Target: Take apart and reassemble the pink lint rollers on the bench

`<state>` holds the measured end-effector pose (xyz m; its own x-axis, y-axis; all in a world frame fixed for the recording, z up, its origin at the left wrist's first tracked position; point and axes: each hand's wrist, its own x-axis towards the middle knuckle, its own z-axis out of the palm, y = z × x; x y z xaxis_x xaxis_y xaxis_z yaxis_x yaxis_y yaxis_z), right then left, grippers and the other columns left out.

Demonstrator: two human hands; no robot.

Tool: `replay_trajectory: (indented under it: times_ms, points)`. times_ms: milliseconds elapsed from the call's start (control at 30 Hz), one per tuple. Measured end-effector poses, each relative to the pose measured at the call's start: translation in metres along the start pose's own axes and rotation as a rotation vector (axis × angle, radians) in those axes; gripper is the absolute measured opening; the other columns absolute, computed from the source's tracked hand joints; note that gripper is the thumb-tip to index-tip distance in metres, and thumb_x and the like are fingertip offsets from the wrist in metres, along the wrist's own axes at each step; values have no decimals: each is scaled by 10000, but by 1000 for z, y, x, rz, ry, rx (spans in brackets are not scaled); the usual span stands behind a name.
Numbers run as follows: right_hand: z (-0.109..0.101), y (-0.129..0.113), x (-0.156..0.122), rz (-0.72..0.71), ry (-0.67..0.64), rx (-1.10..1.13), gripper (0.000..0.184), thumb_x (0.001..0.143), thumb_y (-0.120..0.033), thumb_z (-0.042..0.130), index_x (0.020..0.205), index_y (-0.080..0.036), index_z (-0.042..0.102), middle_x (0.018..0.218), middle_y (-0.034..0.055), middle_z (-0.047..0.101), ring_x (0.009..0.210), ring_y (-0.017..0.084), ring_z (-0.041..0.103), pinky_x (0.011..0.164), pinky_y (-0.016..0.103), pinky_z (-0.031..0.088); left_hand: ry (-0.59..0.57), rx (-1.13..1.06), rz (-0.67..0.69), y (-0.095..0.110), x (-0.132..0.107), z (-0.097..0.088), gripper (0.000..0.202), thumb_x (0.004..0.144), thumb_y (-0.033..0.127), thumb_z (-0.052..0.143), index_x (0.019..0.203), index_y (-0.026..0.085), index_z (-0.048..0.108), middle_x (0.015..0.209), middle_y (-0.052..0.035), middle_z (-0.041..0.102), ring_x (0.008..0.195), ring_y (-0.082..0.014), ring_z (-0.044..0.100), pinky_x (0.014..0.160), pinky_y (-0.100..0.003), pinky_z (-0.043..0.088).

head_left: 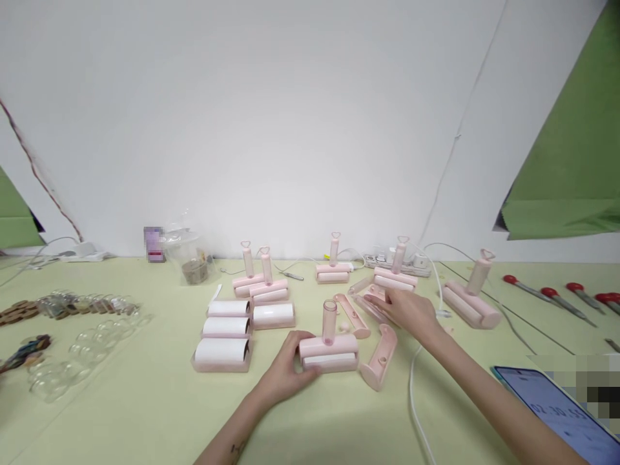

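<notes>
My left hand (287,368) is wrapped round the left end of a pink lint roller (329,349) that stands on the green table (145,400) with its short open handle tube pointing up. My right hand (405,311) reaches further back, its fingers curled over loose pink parts (364,303) just in front of an assembled roller (396,274). Two loose pink cover shells (352,315) (380,358) lie between my hands. Three white paper refills in pink holders (223,336) lie in a column to the left, with another (274,315) beside them.
More assembled pink rollers stand at the back (254,281) (333,270) and at the right (472,300). Clear plastic trays (77,349) lie at left, red-handled screwdrivers (557,297) at right, a phone (557,407) at lower right. A power strip (397,261) and a white cable (416,400) cross the table.
</notes>
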<state>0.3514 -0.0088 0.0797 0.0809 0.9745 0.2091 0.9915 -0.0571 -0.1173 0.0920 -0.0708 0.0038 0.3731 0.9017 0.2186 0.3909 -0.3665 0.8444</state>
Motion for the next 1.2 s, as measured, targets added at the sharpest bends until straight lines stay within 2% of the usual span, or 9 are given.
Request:
replay_trajectory:
  times_ms: [233, 433, 567, 700, 800, 900, 967, 1067, 1200]
  points:
    - [-4, -40, -30, -357, -94, 467, 456, 661, -590, 557, 933, -223, 541, 622, -31, 531, 561, 156, 513, 473, 223, 316, -5, -122, -81, -7, 1, 2, 620, 698, 236, 613, 1197, 198, 246, 1197, -94, 446, 1101, -188, 436, 951, -320, 330]
    - [-12, -92, -36, -414, -33, 585, 258, 741, -410, 536, 601, -194, 543, 540, -25, 540, 521, 138, 512, 473, 229, 318, -7, -100, -23, -13, 5, 1, 559, 731, 289, 587, 1190, 195, 281, 1197, -91, 456, 1098, -204, 443, 953, -350, 332]
    - [-42, -80, -36, -281, 164, 799, 302, 768, -429, 511, 599, -183, 555, 755, 40, 648, 634, 163, 578, 526, 248, 411, 61, -137, -22, -18, 5, 5, 655, 716, 311, 599, 1231, 182, 217, 1278, -125, 366, 1181, -223, 367, 994, -385, 282]
    - [-63, -49, -59, -230, 328, 1015, 261, 704, -445, 610, 689, -186, 646, 926, 76, 650, 677, 186, 588, 481, 247, 432, 344, -178, -40, -2, 1, 0, 872, 543, 431, 726, 1233, 191, 249, 1302, -127, 301, 1217, -277, 280, 1017, -413, 208]
    - [-62, -34, -78, -407, 190, 1025, 204, 708, -395, 629, 655, -203, 670, 890, 70, 651, 736, 198, 592, 523, 250, 450, 285, -547, -124, 22, -3, -2, 646, 647, 625, 532, 1079, 159, 412, 1093, -128, 501, 1061, -284, 456, 924, -420, 314]
    - [-45, -32, -92, -624, -151, 1054, 189, 686, -359, 658, 815, -221, 675, 829, 46, 636, 736, 186, 591, 599, 262, 471, -92, -921, -300, 38, -10, 6, 696, 681, 734, 318, 934, 113, 505, 812, -125, 602, 793, -277, 592, 718, -413, 432]
    - [-25, -37, -100, -643, -311, 1103, 297, 685, -347, 657, 954, -222, 636, 831, 40, 619, 728, 179, 587, 630, 271, 470, -229, -1066, -411, 43, -16, 14, 570, 693, 650, 451, 881, 115, 514, 710, -94, 612, 646, -231, 608, 623, -366, 451]
    - [3, -47, -112, -423, -340, 1286, 313, 681, -388, 646, 915, -185, 600, 719, 23, 598, 631, 162, 574, 563, 252, 453, -109, -1090, -409, 46, -20, 27, 362, 662, 358, 670, 880, 135, 484, 701, -55, 620, 591, -180, 602, 599, -318, 454]
    - [16, -52, -121, -196, -253, 1384, 289, 751, -435, 548, 670, -158, 570, 511, -26, 481, 449, 96, 455, 442, 207, 363, -26, -1084, -473, 51, -24, 37, 354, 649, 325, 683, 854, 150, 454, 632, -27, 608, 571, -162, 585, 593, -323, 466]
